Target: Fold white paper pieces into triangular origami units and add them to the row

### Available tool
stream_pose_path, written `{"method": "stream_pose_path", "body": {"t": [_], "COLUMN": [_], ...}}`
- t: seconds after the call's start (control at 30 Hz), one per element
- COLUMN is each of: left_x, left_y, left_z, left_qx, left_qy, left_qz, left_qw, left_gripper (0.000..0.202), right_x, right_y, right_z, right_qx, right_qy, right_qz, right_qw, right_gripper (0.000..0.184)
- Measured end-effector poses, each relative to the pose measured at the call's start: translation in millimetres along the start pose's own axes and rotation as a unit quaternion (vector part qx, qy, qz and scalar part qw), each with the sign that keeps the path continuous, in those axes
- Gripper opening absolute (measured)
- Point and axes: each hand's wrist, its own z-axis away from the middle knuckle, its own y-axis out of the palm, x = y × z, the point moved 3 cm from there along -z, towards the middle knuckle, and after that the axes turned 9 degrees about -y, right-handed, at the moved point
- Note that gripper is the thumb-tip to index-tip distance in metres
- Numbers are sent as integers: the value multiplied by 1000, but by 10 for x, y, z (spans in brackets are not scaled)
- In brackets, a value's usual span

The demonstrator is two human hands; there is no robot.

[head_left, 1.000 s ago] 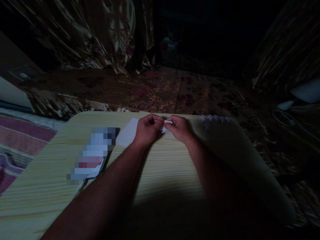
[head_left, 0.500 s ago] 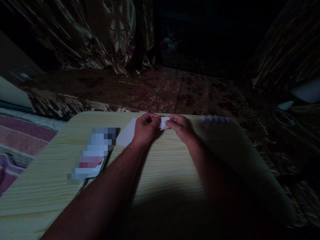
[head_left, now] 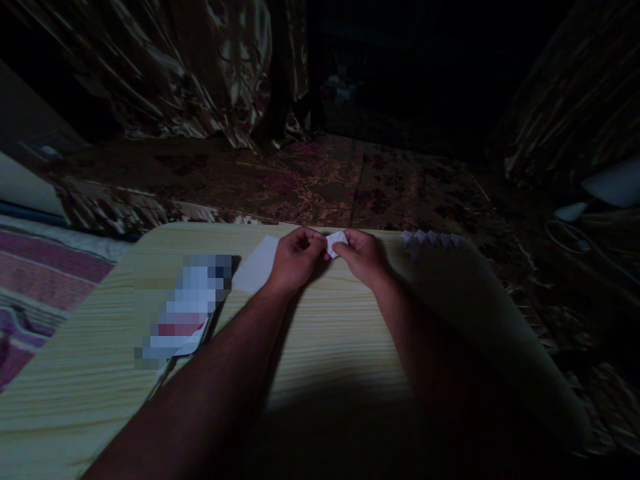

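Folded paper (head_left: 339, 241) is pinched in both hands (head_left: 294, 261), between white sheet (head_left: 256, 265) and pale shapes (head_left: 432, 238).

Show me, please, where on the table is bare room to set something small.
Bare table shows between the forearms, partly shadowed, and at the near left, between the blurred item and striped bedding. Crowded: the far edge, with white sheet, left hand, folded paper, right hand and small paper pieces.

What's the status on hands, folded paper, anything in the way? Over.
Right hand pinching folded paper. Left hand at its left edge, grip unclear. Only fingers cover the paper; white sheet lies beside left hand, partly hidden by it.
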Motion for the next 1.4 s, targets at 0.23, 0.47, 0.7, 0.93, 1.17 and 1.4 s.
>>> {"method": "stream_pose_path", "body": {"t": [0.23, 0.47, 0.7, 0.93, 1.17, 1.4], "left_x": [-16, 6, 17, 13, 25, 57], "left_y": [17, 1, -18, -25, -36, -43], "left_z": [13, -14, -18, -17, -30, -49], "left_qx": [21, 37, 8, -5, 18, 35], "left_qy": [-5, 9, -11, 3, 5, 4], "left_qz": [0, -6, 21, 0, 5, 1], "left_qw": [1000, 999, 1000, 1000, 1000, 999], "left_gripper": [21, 18, 13, 14, 14, 11], "right_x": [-11, 10, 16, 24, 28, -2], "right_y": [-16, 17, 30, 35, 24, 16], "right_z": [-1, 22, 35, 39, 33, 27], "right_qx": [-5, 17, 42, 48, 40, 47], "right_qy": [-5, -18, -31, -27, -21, -22], "right_qz": [28, 37, 64, 62, 68, 66], "right_qw": [1000, 999, 997, 997, 997, 996], "right_gripper": [11, 11, 10, 10, 13, 14]}}
